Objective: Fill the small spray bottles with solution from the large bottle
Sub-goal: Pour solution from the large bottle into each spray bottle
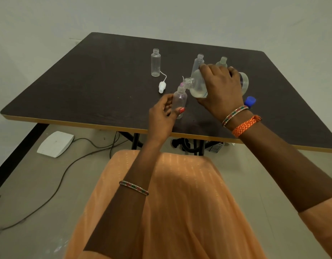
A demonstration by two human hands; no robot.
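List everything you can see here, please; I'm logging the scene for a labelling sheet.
table: one, dark top with tan edge, centre.
small spray bottles: four, clear, uncapped; one far left, two behind the right hand, one held near the front edge.
large bottle: one, clear, tilted, mouth over the held bottle.
spray cap with tube: one, white, lying on the table.
pink cap: one, mostly hidden behind the held bottle.
blue cap: one, beside the right wrist.
white pad: one, on the floor, left.
cables: dark, on the floor.
hands: left holds the small bottle; right grips the large bottle.
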